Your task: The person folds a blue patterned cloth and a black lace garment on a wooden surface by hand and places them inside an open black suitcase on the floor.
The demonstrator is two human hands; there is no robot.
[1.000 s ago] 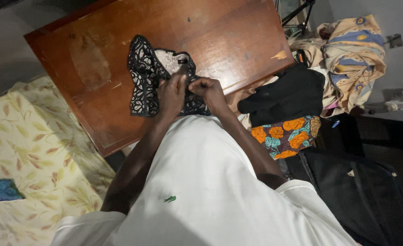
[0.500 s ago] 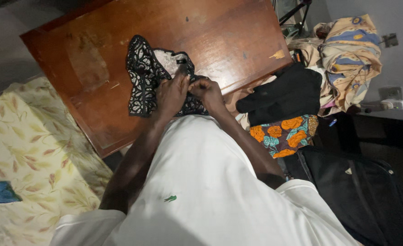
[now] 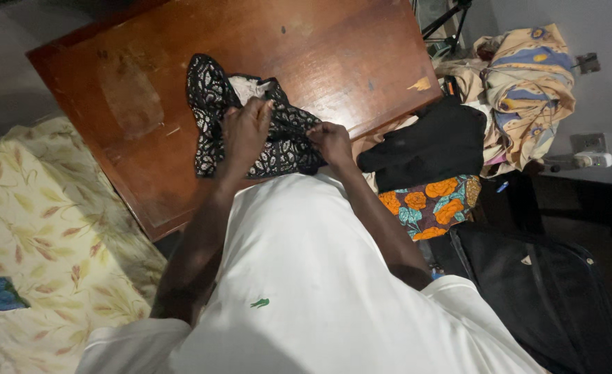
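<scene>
A black-and-white lace garment (image 3: pixel 212 104) lies on a worn brown wooden table (image 3: pixel 320 48), near its front edge. My left hand (image 3: pixel 244 128) rests on top of the garment's middle and pinches a fold of the fabric. My right hand (image 3: pixel 331 140) grips the garment's right edge, close to the table's front edge. A pale inner lining shows at the garment's top. My white shirt hides the table edge below the hands.
A pile of clothes sits to the right: a black cloth (image 3: pixel 434 142), an orange floral cloth (image 3: pixel 434 204) and a yellow-blue patterned cloth (image 3: pixel 527 83). A black bag (image 3: pixel 548 298) lies at lower right. A floral sheet (image 3: pixel 50 235) covers the left. A wall socket (image 3: pixel 586 149) is at far right.
My hands have moved apart: the left one shifted left and up over the garment, the right one moved right to its edge. The fabric is spread wider between them.
</scene>
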